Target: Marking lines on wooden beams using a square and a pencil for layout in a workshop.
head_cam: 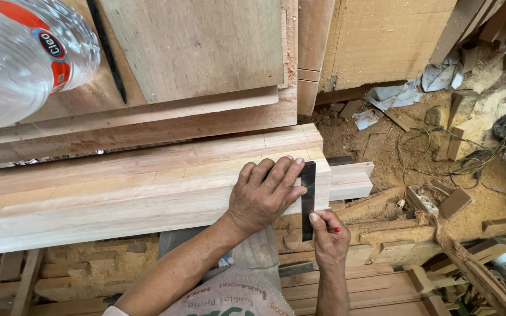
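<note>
left hand point(263, 196) flat and spread at centre frame, palm down on the pale, stacked, planed timber beams point(136, 187), fingertips pinning the narrow black flat metal square blade point(308, 199) against the wood near the beams' right end. that blade runs top to bottom in the picture, its long axis crossing the beams, which stretch left to right; it hangs past the lower face of the stack. the right hand point(329, 234), just below and right of centre, is closed in a pinch round a small red-tipped pencil point(336, 229), thumb touching the blade's lower part, so this is the nearer hand to the blade's free end. the beams show smooth, straight grain with faint pencil lines across them. upper left, a clear ribbed plastic bottle with a red label point(21, 52) looms close to the camera. right of frame, a sawdust-covered floor point(393, 146) with wood offcuts and tangled thin wires point(464, 158).
</note>
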